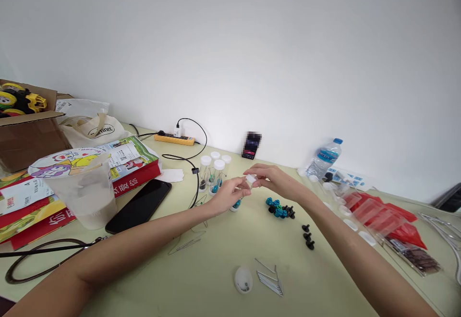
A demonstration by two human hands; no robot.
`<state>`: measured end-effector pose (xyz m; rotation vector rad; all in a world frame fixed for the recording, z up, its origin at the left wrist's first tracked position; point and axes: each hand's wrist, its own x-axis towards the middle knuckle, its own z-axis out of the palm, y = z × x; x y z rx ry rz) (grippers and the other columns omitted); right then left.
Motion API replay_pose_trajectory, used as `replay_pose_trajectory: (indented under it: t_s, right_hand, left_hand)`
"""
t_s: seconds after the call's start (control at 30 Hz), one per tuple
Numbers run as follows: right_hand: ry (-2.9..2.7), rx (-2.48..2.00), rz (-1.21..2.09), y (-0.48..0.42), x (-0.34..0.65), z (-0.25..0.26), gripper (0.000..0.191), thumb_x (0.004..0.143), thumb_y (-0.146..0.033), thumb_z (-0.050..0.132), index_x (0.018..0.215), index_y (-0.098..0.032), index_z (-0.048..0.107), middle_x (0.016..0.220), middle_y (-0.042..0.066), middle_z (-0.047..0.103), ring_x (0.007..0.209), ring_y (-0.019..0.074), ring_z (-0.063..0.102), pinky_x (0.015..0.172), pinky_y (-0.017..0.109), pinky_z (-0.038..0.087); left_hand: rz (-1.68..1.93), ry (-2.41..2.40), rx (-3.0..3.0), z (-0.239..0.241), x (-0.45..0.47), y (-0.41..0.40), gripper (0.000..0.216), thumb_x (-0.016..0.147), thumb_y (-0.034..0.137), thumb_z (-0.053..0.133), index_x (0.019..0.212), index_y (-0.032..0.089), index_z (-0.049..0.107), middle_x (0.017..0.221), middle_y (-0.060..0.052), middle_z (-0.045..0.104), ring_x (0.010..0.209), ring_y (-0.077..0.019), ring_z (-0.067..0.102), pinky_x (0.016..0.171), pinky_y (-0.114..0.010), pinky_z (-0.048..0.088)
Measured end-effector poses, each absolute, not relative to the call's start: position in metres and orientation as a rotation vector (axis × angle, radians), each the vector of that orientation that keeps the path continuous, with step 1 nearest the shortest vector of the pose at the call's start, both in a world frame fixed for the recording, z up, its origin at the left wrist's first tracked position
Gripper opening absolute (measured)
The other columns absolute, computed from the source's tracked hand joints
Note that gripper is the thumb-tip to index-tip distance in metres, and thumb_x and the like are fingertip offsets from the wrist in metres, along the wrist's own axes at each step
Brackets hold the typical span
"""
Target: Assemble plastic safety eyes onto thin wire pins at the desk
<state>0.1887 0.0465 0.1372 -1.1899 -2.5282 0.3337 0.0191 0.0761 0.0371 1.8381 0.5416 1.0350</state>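
Both hands meet over the middle of the table. My left hand is closed around a clear plastic tube, mostly hidden by the fingers, with blue pieces showing at its lower end. The fingers of my right hand pinch the white cap at the tube's upper end. Whether the cap is fully seated cannot be made out. Just behind my left hand stand several white-capped clear tubes with thin rods and small parts inside. To the right lies a cluster of blue and black knobs, with black knobs nearer me.
Metal hex rods and a small white lid lie in front. At right are empty clear tubes, a red bag and a water bottle. At left are a plastic cup, a phone and a power strip.
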Motion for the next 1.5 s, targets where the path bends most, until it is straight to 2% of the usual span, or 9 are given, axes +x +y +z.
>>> replay_pose_trajectory:
  t_s: [0.37,0.63,0.87,1.0,1.07,1.2,1.27,1.37,1.5]
  right_hand:
    - [-2.687,-1.132,0.178,0.044,0.182,0.144,0.022,0.088,-0.026,0.044,0.099,-0.026,0.063,0.093,0.006,0.061,0.079,0.0175,0.058,0.068,0.029,0.043]
    - [-2.541,-1.211,0.081,0.047,0.176,0.122,0.034,0.089,-0.023,0.039,0.120,-0.027,0.052,0.105,0.008,0.056,0.084,0.0196,0.059,0.072,0.033,0.046]
    - [-2.114,-1.153,0.351,0.041,0.154,0.074,0.040,0.088,-0.030,0.042,0.128,-0.031,0.037,0.114,0.006,0.051,0.092,0.0191,0.056,0.080,0.037,0.047]
    - [-1.811,-1.101,0.577,0.043,0.139,0.034,0.060,0.084,-0.027,0.048,0.134,-0.029,0.015,0.104,0.005,0.055,0.093,0.0183,0.056,0.085,0.039,0.046]
    - [-1.746,-1.149,0.617,0.047,0.133,0.017,0.062,0.080,-0.026,0.053,0.132,-0.029,0.019,0.112,0.007,0.053,0.102,0.0207,0.052,0.088,0.042,0.043]
    - [-1.673,-1.204,0.701,0.059,0.125,-0.002,0.073,0.070,-0.026,0.063,0.131,-0.028,0.023,0.129,0.007,0.042,0.122,0.0245,0.038,0.102,0.045,0.029]
    - [-1.647,-1.144,0.751,0.067,0.121,-0.004,0.080,0.068,-0.024,0.065,0.133,-0.029,0.019,0.132,0.007,0.039,0.124,0.0237,0.036,0.103,0.044,0.028]
    - [-1.626,-1.057,0.817,0.080,0.114,-0.005,0.089,0.064,-0.023,0.070,0.134,-0.028,0.016,0.130,0.007,0.041,0.120,0.0227,0.041,0.100,0.040,0.033]
    - [-1.557,-1.059,0.872,0.101,0.104,-0.010,0.093,0.060,-0.024,0.073,0.133,-0.028,0.016,0.121,0.006,0.049,0.111,0.0228,0.048,0.093,0.039,0.038]
  left_hand:
    - [1.040,0.527,1.803,0.036,0.018,0.076,0.018,0.078,0.032,0.052,0.083,0.016,0.059,0.084,-0.005,0.061,0.079,-0.0159,0.055,0.074,-0.029,0.046]
    - [1.055,0.545,1.784,0.035,0.014,0.081,0.021,0.078,0.034,0.053,0.086,0.015,0.058,0.088,-0.006,0.063,0.082,-0.0175,0.057,0.075,-0.029,0.045]
    - [0.865,0.827,2.244,0.087,-0.025,0.083,0.031,0.071,0.045,0.057,0.063,0.016,0.061,0.057,-0.001,0.057,0.054,-0.0147,0.052,0.055,-0.026,0.039]
    - [1.059,0.842,2.338,0.133,-0.047,0.074,0.033,0.077,0.046,0.051,0.082,0.017,0.066,0.077,-0.004,0.063,0.069,-0.0169,0.057,0.064,-0.027,0.042]
    - [1.172,0.902,2.403,0.147,-0.057,0.078,0.036,0.078,0.046,0.049,0.096,0.018,0.063,0.094,-0.005,0.062,0.085,-0.0200,0.056,0.077,-0.031,0.042]
    - [0.914,0.908,2.553,0.139,-0.080,0.113,0.089,0.056,0.047,0.071,0.133,0.025,0.033,0.136,-0.008,0.036,0.124,-0.0298,0.033,0.099,-0.038,0.029]
    - [0.704,0.902,2.518,0.124,-0.089,0.135,0.104,0.047,0.045,0.076,0.136,0.022,0.027,0.142,-0.012,0.029,0.130,-0.0338,0.023,0.101,-0.040,0.025]
    - [0.637,0.836,2.401,0.102,-0.091,0.157,0.103,0.045,0.040,0.077,0.135,0.019,0.030,0.143,-0.014,0.026,0.129,-0.0331,0.026,0.100,-0.037,0.026]
    - [0.710,0.790,2.160,0.092,-0.079,0.155,0.094,0.047,0.034,0.077,0.131,0.020,0.036,0.129,-0.012,0.046,0.115,-0.0279,0.046,0.090,-0.033,0.038]
